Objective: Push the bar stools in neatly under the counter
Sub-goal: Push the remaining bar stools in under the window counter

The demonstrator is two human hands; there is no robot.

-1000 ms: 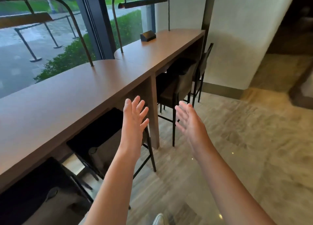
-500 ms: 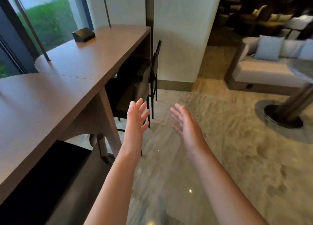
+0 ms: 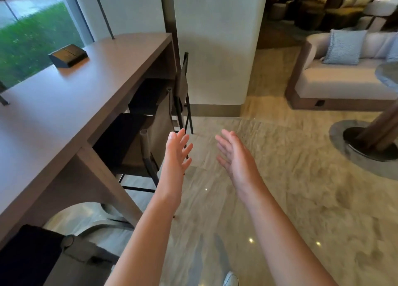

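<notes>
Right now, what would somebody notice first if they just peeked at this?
Two bare hands, the left hand and the right hand, reach out open in the middle, touching nothing. To their left a long wooden counter runs away with dark bar stools tucked beneath it. Far right sits a pale sofa.

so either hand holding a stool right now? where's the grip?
Nothing held. Left hand and right hand are both open in the air, short of the nearest stool.
</notes>
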